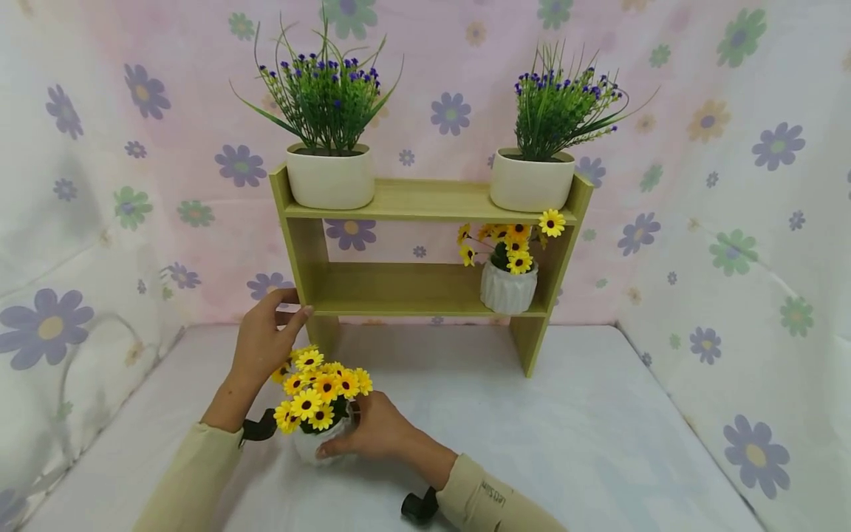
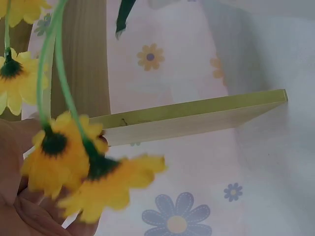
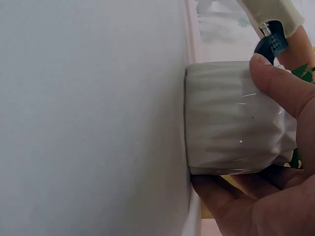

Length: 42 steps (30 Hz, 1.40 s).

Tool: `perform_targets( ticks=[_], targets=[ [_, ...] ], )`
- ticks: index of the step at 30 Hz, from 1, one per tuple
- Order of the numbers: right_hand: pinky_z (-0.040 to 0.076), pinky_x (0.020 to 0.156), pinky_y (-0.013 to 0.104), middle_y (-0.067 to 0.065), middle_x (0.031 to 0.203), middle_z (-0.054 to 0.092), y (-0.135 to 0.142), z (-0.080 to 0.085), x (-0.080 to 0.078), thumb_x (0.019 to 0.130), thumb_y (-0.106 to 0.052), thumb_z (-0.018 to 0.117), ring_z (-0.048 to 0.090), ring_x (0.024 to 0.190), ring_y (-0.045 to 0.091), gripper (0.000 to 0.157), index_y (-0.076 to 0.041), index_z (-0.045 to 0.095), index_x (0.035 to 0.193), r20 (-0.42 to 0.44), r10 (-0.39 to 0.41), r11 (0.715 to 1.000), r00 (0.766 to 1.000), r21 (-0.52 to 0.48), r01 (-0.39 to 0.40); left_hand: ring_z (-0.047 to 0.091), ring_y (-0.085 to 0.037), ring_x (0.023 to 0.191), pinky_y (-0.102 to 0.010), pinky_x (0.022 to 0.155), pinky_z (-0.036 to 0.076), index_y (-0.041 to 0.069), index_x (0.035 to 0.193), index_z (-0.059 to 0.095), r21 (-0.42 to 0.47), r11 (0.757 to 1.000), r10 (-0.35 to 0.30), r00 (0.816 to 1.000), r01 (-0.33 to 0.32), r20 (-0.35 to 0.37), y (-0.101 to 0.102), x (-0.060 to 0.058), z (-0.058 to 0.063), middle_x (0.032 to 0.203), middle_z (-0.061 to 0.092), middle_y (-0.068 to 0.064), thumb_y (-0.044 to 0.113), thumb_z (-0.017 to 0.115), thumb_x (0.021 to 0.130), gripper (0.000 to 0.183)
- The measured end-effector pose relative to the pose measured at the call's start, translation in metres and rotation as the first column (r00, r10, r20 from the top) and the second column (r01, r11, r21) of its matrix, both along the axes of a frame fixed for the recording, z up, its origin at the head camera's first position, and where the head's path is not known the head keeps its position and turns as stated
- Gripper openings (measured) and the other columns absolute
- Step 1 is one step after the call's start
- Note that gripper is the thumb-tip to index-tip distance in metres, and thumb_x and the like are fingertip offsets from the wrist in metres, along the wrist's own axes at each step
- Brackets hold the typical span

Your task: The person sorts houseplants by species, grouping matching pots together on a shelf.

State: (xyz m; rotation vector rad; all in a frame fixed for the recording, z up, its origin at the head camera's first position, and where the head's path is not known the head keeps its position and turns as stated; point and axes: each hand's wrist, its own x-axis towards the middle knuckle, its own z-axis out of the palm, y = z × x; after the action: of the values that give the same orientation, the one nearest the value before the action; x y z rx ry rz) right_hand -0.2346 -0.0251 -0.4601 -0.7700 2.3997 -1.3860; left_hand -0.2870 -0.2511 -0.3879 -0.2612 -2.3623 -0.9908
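Note:
My right hand [image 1: 379, 428] grips a white ridged flowerpot [image 3: 231, 118] with its thumb on one side and fingers on the other. In the right wrist view, the pot's base is right at the white tabletop. Yellow artificial daisies [image 1: 319, 391] with dark centres fill this pot and hang across the left wrist view. My left hand [image 1: 262, 340] holds the left side panel of a two-tier wooden shelf [image 1: 425, 288], thumb at the panel's front edge near the lower board. In the left wrist view, blossoms partly hide that hand.
Two cream oval planters, the left planter [image 1: 330, 179] and the right planter [image 1: 532, 182], hold purple-flowered grass on the top board. A matching white pot [image 1: 508, 290] of yellow daisies stands at the lower board's right end. Floral cloth [image 1: 452, 148] hangs behind and at both sides.

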Motion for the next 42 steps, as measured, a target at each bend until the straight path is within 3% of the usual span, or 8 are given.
perform_targets(
  ticks=[7,15,23,32,42],
  targets=[
    [0.053,0.107,0.03,-0.025,0.133,0.064,0.01,0.005,-0.006,0.074,-0.035,0.1,0.06,0.123,-0.001,0.077,-0.033,0.064,0.141,0.005,-0.013,0.999,1.0,-0.044,0.013,0.074,-0.048,0.105,-0.064,0.087,0.061,-0.003,0.138,0.061,-0.004,1.0,0.002,1.0,-0.002,0.003,0.0,0.0,0.001,0.134,0.067,-0.026,0.022,0.066,0.107,0.04],
    [0.051,0.109,0.03,-0.026,0.136,0.062,0.022,0.022,-0.013,0.075,-0.024,0.1,0.058,0.126,-0.002,0.082,-0.04,0.057,0.143,-0.017,0.015,0.987,1.0,-0.159,-0.017,0.073,-0.048,0.108,-0.061,0.086,0.062,-0.002,0.14,0.06,-0.002,1.0,0.005,1.0,-0.005,0.025,-0.002,-0.002,0.001,0.137,0.065,-0.025,0.024,0.066,0.107,0.043],
    [0.049,0.115,0.041,-0.023,0.148,0.055,0.031,0.045,-0.024,0.078,-0.022,0.098,0.055,0.135,0.003,0.091,-0.043,0.048,0.15,-0.131,0.012,0.974,0.991,-0.224,-0.042,0.074,-0.047,0.109,-0.06,0.085,0.063,-0.001,0.139,0.06,0.006,1.0,0.017,0.999,-0.017,0.049,-0.002,-0.003,0.003,0.138,0.065,-0.024,0.026,0.066,0.107,0.043],
    [0.043,0.12,0.051,-0.017,0.151,0.053,0.041,0.083,-0.03,0.081,-0.02,0.095,0.053,0.141,0.009,0.088,-0.035,0.047,0.153,-0.198,-0.002,0.956,0.98,-0.288,-0.056,0.074,-0.046,0.11,-0.059,0.089,0.062,-0.001,0.14,0.059,0.016,1.0,0.019,0.998,-0.02,0.058,-0.002,-0.002,0.002,0.138,0.065,-0.023,0.022,0.067,0.107,0.041],
    [0.043,0.121,0.046,-0.014,0.15,0.058,0.044,0.115,-0.047,0.084,-0.025,0.093,0.054,0.141,0.011,0.079,-0.027,0.055,0.152,-0.211,-0.018,0.957,0.977,-0.287,-0.045,0.074,-0.044,0.109,-0.058,0.086,0.063,-0.001,0.14,0.059,0.004,1.0,0.015,0.999,-0.016,0.033,-0.002,-0.003,0.002,0.136,0.066,-0.023,0.016,0.066,0.107,0.038]
  ],
)
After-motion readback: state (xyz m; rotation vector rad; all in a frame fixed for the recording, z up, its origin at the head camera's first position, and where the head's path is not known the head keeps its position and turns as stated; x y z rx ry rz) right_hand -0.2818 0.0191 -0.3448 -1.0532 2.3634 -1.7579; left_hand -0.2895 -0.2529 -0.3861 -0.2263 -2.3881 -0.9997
